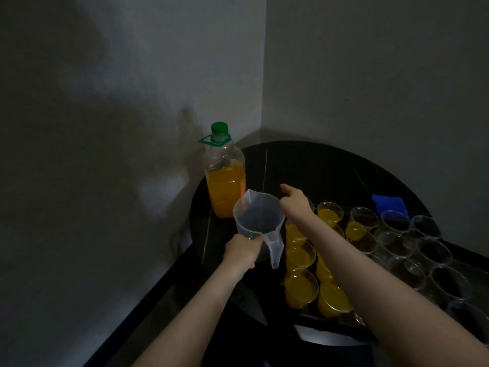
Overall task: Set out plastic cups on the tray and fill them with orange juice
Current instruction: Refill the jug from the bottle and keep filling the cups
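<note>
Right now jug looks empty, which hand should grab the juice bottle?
Probably right. The right hand is free and reaching over the jug, close to the capped bottle. The left hand grips the jug's side near its handle.

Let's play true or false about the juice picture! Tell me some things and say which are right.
1. The jug has juice in it. False: it looks empty.
2. The bottle has a green cap on. True.
3. The left hand grips the jug near its handle. True.
4. Every cup on the tray is full. False: the cups on the right, like this empty cup, hold no juice.
5. The right hand holds the bottle. False: it holds nothing.
</note>
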